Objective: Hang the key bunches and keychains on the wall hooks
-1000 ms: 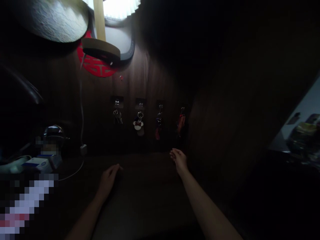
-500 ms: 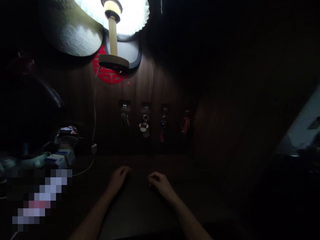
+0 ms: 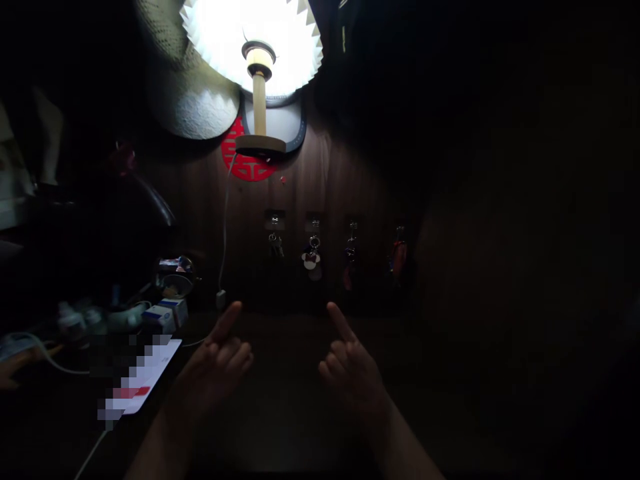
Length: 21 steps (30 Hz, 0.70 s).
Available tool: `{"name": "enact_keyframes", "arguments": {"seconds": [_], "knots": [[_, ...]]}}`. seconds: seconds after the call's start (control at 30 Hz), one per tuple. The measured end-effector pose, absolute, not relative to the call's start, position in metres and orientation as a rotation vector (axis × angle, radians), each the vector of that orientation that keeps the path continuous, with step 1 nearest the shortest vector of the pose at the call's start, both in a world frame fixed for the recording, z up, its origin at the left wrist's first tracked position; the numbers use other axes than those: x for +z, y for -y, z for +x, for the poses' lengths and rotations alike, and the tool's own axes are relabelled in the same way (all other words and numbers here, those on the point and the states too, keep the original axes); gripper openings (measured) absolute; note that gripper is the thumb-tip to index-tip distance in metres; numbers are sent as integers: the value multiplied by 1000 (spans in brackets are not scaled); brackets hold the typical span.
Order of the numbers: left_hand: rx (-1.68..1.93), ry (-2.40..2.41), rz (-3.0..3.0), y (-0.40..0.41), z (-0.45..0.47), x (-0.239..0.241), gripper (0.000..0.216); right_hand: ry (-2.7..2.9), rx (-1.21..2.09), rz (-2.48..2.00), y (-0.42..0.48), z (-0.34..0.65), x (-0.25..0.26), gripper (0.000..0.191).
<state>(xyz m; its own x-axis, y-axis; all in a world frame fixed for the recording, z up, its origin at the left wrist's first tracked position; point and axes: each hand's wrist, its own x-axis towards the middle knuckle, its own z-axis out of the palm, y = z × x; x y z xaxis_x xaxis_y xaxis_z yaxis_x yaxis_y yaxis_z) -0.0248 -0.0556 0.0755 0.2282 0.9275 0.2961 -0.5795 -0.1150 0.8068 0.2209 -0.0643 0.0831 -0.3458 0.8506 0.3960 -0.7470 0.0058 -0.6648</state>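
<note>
Cord (image 3: 225,250): thin and white, left of centre, running down from the lamp (image 3: 259,107) at upper centre. The left hand (image 3: 215,367) points close to its small white block (image 3: 221,299); a sideways sweep could snag the cord and tug the lamp.
White sheet (image 3: 155,383): lower left, near the left wrist. Swinging that wrist outward might push it towards the boxes (image 3: 166,315) just above it in the frame.
Keys (image 3: 311,260): hung on hooks across the middle of the frame, above both hands. A quick upward reach might knock a bunch loose.
Dim light: the lower half is very dark, so distances could easily be misjudged.
Left hand: lower left of centre, partly open, one finger straight out, the others loosely curled, holding nothing.
Right hand (image 3: 355,367): lower right of centre, much the same shape mirrored, also holding nothing; its finger points up and left, below the keys.
Contact: whether either hand rests on the worktop (image 3: 280,407) cannot be told.
</note>
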Motion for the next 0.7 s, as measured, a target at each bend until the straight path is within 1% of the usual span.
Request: {"name": "enact_keyframes", "arguments": {"seconds": [0.1,0.2,0.4,0.7], "knots": [[1477,-412,972,65,-46,68,35,968,1607,-32,69,223,86,54],[1532,-387,924,68,-57,62,37,956,1577,2,70,226,84,57],[1554,-334,795,66,-56,57,43,931,1561,-100,68,228,80,62],[1533,-321,624,63,-54,50,44,978,1541,-88,64,230,77,59]]}}
